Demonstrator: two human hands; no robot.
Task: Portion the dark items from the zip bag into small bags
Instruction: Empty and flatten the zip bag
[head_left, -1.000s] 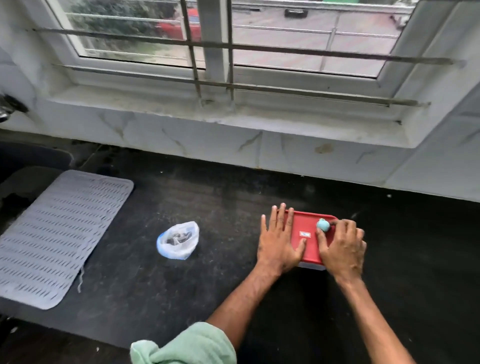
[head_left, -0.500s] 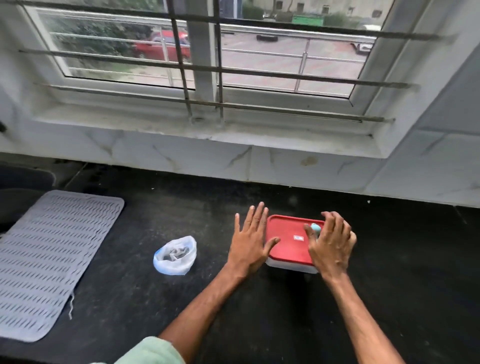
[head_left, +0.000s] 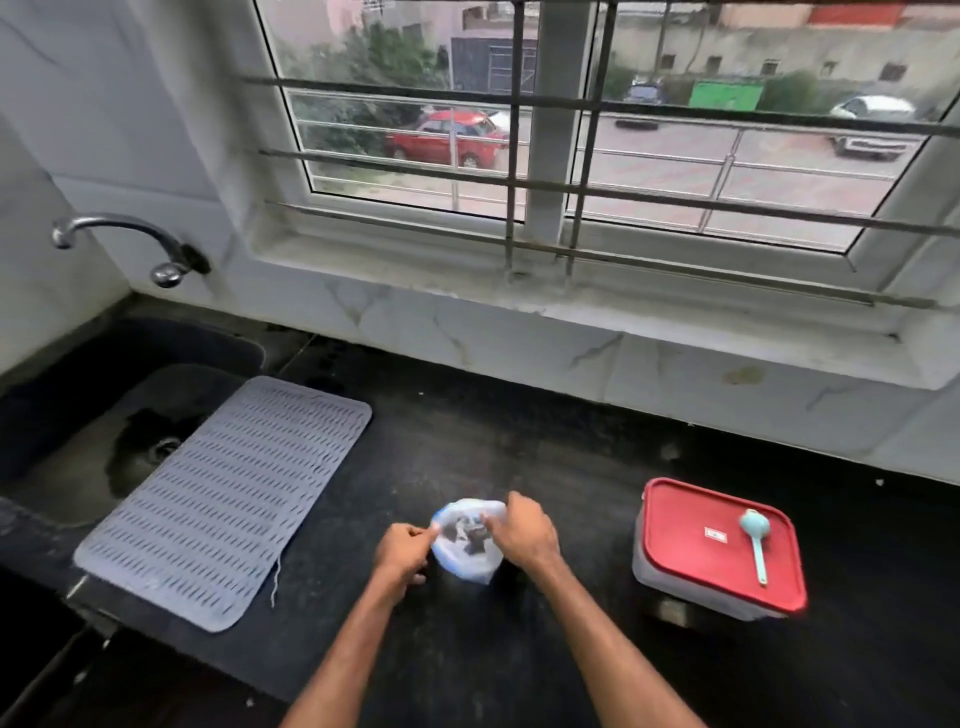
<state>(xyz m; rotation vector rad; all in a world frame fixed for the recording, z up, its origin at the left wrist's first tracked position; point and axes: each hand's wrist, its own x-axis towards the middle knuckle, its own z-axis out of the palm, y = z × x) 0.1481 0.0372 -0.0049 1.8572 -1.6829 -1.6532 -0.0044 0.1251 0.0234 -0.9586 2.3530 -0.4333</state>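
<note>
The zip bag (head_left: 466, 540) sits on the counter (head_left: 519, 649), well left of the red-lidded box (head_left: 719, 551). The left hand (head_left: 402, 552) pinches its left edge and the right hand (head_left: 522, 532) pinches its right rim — both clenched on plastic. Pulled unevenly, the thin bag could tip and spill the dark items (head_left: 467, 535) — no small bags show.
</note>
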